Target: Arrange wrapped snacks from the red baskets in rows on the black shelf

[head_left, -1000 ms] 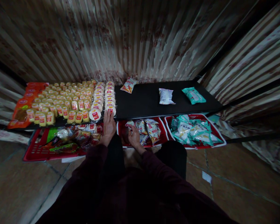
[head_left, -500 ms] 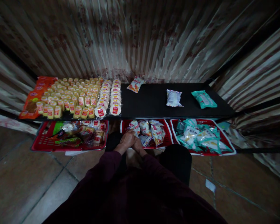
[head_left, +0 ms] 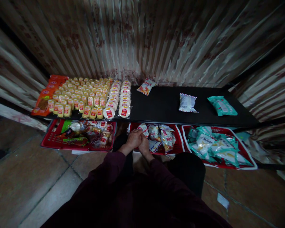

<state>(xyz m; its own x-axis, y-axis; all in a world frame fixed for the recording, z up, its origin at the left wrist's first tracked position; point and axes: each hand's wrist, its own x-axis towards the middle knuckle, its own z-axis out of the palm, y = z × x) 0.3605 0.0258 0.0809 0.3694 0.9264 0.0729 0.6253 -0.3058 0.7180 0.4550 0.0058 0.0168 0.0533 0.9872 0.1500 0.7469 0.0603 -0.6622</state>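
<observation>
My left hand (head_left: 134, 139) and my right hand (head_left: 144, 145) are clasped together, with fingers folded against each other, at the left edge of the middle red basket (head_left: 179, 142). What lies between them, if anything, is hidden. White and red snack bags (head_left: 167, 139) fill that basket, right beside my hands. Above, on the black shelf (head_left: 161, 106), lie an orange and white bag (head_left: 146, 86), a pale bag (head_left: 188, 103) and a teal bag (head_left: 222, 105). Rows of yellow wrapped cakes (head_left: 85, 95) and two columns of white round packs (head_left: 124, 110) cover the shelf's left part.
Orange packets (head_left: 46, 95) lie at the shelf's left end. Below are a left red basket (head_left: 46, 139) of mixed snacks and a right basket (head_left: 251, 163) of teal bags (head_left: 204, 142). Striped curtains surround the shelf. A white paper (head_left: 222, 200) is on the floor.
The view has shifted, so the shelf and baskets sit farther right in the picture. My hands stay clasped in about the same place by the middle basket.
</observation>
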